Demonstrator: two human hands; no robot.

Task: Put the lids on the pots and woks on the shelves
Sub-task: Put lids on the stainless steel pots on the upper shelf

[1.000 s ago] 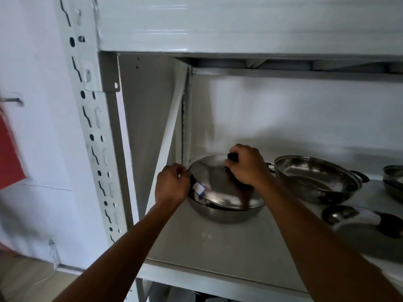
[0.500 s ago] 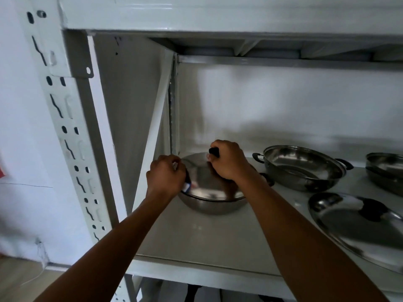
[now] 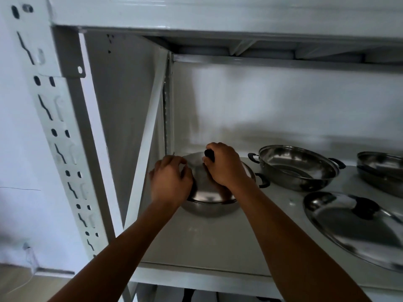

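A steel wok (image 3: 209,209) with black side handles stands at the left end of the white shelf (image 3: 213,240). A steel lid (image 3: 207,192) lies on top of it. My right hand (image 3: 224,168) is closed around the lid's black knob (image 3: 209,154). My left hand (image 3: 171,182) rests on the lid's left rim, fingers curled over the edge. To the right stands an uncovered steel wok (image 3: 298,167), and a third uncovered pot (image 3: 381,168) shows at the right edge. A loose lid (image 3: 357,227) with a black knob lies flat near the shelf's front right.
A white perforated upright (image 3: 58,131) and a diagonal brace (image 3: 144,149) frame the shelf's left side. The upper shelf beam (image 3: 218,16) hangs low overhead. A white wall lies to the left.
The lid has settled flatter on the left wok and my left hand has slid further over its rim. My head has turned right, bringing the loose lid and third pot into view.
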